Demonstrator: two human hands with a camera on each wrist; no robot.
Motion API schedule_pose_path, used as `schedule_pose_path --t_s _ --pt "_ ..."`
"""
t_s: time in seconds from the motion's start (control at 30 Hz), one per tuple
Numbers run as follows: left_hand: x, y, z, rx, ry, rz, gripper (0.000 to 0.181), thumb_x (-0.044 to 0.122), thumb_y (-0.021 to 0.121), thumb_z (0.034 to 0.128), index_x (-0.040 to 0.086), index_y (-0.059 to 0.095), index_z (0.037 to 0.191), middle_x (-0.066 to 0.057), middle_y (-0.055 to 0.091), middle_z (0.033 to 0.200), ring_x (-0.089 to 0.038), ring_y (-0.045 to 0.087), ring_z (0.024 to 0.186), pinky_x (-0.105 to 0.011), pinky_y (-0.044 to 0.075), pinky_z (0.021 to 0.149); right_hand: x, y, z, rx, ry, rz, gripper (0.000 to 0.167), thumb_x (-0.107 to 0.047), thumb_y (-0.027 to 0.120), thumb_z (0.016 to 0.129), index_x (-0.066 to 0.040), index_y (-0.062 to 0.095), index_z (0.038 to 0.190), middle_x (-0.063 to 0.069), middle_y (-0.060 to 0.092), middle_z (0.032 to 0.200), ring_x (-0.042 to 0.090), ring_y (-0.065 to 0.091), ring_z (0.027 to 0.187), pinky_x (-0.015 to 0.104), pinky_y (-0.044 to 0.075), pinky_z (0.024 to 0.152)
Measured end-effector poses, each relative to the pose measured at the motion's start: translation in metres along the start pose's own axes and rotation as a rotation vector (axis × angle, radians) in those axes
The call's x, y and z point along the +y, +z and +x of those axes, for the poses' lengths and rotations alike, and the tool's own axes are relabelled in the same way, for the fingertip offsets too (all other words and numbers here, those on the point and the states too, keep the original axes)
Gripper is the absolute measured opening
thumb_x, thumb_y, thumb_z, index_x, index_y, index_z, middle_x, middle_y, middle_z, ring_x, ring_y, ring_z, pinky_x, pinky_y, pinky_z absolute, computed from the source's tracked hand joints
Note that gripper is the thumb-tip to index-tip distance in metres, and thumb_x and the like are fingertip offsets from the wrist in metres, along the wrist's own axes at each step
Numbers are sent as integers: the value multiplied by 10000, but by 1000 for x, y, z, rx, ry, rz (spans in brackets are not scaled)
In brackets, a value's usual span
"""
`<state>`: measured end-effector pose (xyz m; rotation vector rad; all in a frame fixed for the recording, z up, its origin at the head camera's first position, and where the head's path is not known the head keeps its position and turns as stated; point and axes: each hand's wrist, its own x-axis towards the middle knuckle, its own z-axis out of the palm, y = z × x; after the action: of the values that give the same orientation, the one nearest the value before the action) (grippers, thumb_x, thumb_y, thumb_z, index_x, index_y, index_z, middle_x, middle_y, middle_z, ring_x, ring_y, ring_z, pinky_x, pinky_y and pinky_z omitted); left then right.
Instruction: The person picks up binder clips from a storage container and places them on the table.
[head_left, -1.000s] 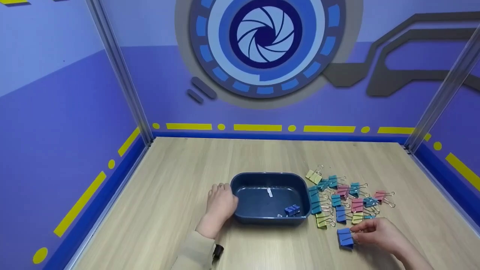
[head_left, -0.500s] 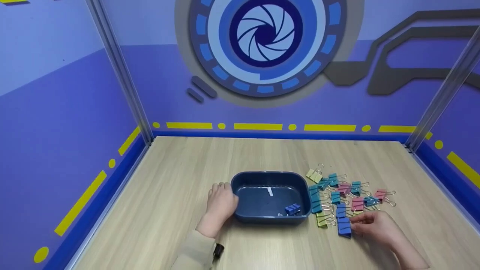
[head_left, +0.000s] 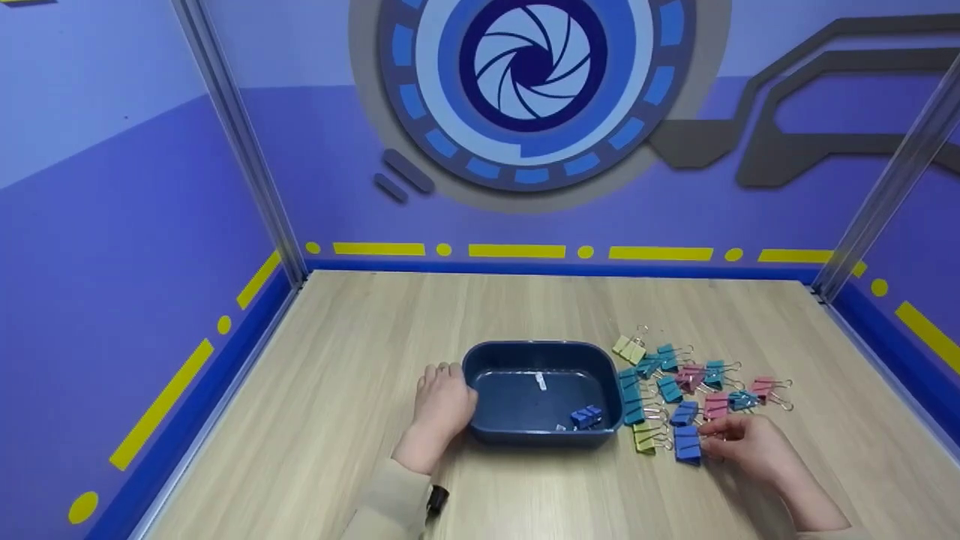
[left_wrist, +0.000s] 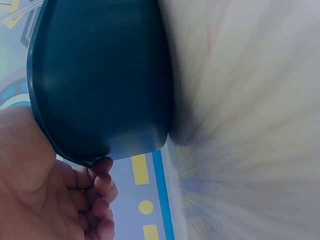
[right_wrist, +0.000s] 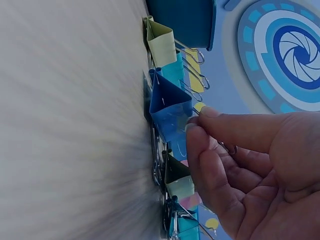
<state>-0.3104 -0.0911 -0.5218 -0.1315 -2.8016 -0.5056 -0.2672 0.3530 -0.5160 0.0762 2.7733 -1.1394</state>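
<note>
A dark blue plastic bin (head_left: 541,439) stands mid-table, with a blue binder clip (head_left: 586,416) and a small white piece (head_left: 541,382) inside. At its left end my left hand (head_left: 444,401) grips the rim, fingers curled in the left wrist view; the thumb is hidden there. My right hand (head_left: 754,450) pinches a blue binder clip (right_wrist: 171,111) by its wire handle between thumb and forefinger. This clip lies just in front of another blue binder clip (head_left: 685,413). A yellow binder clip (head_left: 645,438) is to its left.
Right of the bin spread several teal, pink and yellow binder clips, among them a pink binder clip (head_left: 717,406) and a far yellow binder clip (head_left: 629,348). Printed wall panels (head_left: 525,217) enclose the wooden table (head_left: 360,337) at the back and sides.
My right hand has moved the pinched blue binder clip away from me, up to the other blue clip, which now sits slightly turned. The left hand and the bin have stayed put.
</note>
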Motion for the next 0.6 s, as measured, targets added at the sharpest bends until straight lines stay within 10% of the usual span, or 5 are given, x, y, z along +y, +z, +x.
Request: schedule_pose_path --t_s 0.6 --pt "-1 2 2 -3 -5 2 267 150 617 881 -58 637 1047 -198 648 975 -352 557 968 -466 455 835 -10 -7 -8 40 24 -87 422 -268 815 855 -12 706 1174 97 741 1031 179 645 892 284 513 725"
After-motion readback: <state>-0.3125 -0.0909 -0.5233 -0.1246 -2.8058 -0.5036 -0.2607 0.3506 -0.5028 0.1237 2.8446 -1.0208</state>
